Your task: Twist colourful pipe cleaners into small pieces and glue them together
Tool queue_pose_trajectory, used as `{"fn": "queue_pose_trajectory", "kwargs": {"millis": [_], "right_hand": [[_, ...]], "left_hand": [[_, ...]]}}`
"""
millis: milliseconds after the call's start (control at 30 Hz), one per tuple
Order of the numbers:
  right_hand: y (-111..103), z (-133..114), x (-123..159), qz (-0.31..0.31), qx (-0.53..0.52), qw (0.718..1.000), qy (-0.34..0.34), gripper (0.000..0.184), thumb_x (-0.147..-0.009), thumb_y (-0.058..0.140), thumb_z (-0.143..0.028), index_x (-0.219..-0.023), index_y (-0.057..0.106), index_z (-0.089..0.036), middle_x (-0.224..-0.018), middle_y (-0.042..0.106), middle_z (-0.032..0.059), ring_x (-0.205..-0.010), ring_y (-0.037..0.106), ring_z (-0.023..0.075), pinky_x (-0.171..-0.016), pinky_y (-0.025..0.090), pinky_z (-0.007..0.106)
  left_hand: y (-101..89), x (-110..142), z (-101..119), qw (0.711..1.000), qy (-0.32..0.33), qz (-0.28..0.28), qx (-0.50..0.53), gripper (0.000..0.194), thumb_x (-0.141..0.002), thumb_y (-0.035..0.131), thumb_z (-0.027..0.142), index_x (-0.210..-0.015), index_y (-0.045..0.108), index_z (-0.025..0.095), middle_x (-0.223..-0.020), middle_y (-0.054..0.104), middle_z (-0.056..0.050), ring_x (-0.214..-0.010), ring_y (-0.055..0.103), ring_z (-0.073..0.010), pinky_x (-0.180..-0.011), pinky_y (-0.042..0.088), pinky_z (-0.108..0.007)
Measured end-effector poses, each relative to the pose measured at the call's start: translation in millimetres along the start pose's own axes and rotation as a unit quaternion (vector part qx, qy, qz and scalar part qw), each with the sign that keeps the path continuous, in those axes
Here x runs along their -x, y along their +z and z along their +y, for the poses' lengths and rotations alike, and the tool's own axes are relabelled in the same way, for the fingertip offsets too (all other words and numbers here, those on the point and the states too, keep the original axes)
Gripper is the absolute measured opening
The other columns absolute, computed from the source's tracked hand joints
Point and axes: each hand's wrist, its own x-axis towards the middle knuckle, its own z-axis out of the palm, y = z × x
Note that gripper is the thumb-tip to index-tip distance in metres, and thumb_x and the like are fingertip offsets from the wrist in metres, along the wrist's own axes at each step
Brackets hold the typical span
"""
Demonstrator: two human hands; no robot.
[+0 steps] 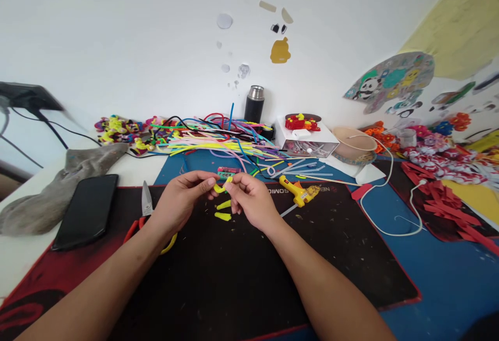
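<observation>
Between both hands, above the black mat, is a short bent piece of yellow pipe cleaner [220, 189]. My left hand [186, 195] pinches its left end between thumb and index finger. At its right end, my right hand [251, 199] also grips it with thumb and fingertips. Just below lie a yellow folded piece [223, 205] and another short yellow piece [222, 217] on the mat. A small pink and green box [225, 170] sits behind the fingers. Scissors [146, 200] with red and yellow handles are partly hidden by my left forearm.
A yellow glue gun [298, 191] lies right of my right hand. Many coloured pipe cleaners [218, 141] are piled behind, near a black thermos [254, 106] and a white box [307, 141]. A phone [86, 211] lies left; a white cable [362, 211] loops at right.
</observation>
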Motion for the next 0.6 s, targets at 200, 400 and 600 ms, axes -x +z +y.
{"fn": "queue_pose_trajectory", "kwargs": {"millis": [200, 400, 600], "right_hand": [[0.2, -3.2, 1.6, -0.021, 0.020, 1.000, 0.008, 0.025, -0.091, 0.069, -0.045, -0.088, 0.061, -0.021, -0.058, 0.057, -0.0077, -0.042, 0.052, 0.0094, -0.045, 0.042, 0.023], [-0.2, -3.6, 2.6, -0.018, 0.019, 1.000, 0.006, 0.026, -0.091, 0.070, -0.045, -0.088, 0.060, -0.021, -0.058, 0.057, -0.0078, -0.042, 0.052, 0.0097, -0.045, 0.041, 0.023], [-1.1, -4.5, 3.5, -0.040, 0.036, 0.998, 0.012, 0.026, -0.092, 0.070, -0.044, -0.084, 0.060, -0.021, -0.057, 0.057, -0.0075, -0.043, 0.052, 0.0091, -0.046, 0.039, 0.022]], "left_hand": [[-0.8, 1.0, 3.9, 0.997, -0.064, -0.015, 0.044, 0.042, -0.056, 0.104, 0.037, -0.088, 0.087, 0.016, -0.080, 0.078, -0.007, -0.064, 0.064, -0.0128, -0.063, 0.054, -0.023], [-1.8, -0.7, 4.1, 0.992, -0.111, -0.023, 0.060, 0.047, -0.050, 0.106, 0.037, -0.087, 0.087, 0.014, -0.077, 0.077, -0.008, -0.064, 0.062, -0.0120, -0.062, 0.052, -0.022], [0.0, 1.6, 5.6, 0.996, -0.080, -0.029, 0.007, 0.042, -0.052, 0.105, 0.043, -0.081, 0.087, 0.016, -0.073, 0.077, -0.008, -0.064, 0.060, -0.0135, -0.060, 0.049, -0.023]]}}
